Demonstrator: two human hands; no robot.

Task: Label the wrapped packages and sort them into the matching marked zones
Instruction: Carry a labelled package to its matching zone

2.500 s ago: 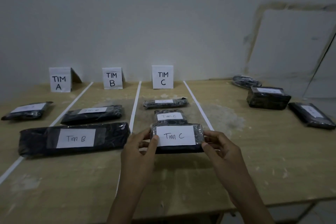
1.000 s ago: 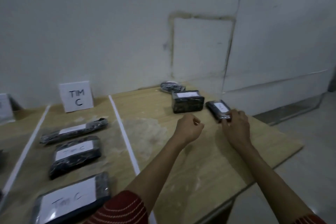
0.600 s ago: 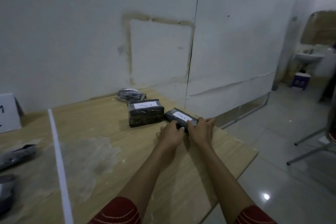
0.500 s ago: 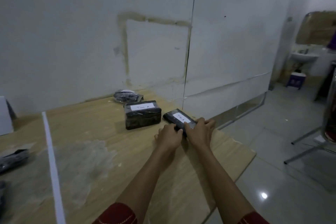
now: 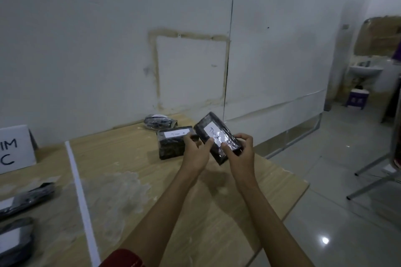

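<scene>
- You hold one wrapped package [image 5: 217,134], labelled "Tim A", tilted above the table's [image 5: 217,212] right end; your left hand [image 5: 195,154] and right hand [image 5: 240,154] both grip its near end
- Two more rest behind it: a "Tim A" block [image 5: 171,145] and a bundle [image 5: 158,122]
- Left of the one tape line [image 5: 80,197], near the one sign [image 5: 15,149], lie a slim parcel [image 5: 26,197] and a cut-off parcel [image 5: 13,240]

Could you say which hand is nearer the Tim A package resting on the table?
Left: left hand beside the boxy package, right hand farther right; both grip the flat package.
</scene>
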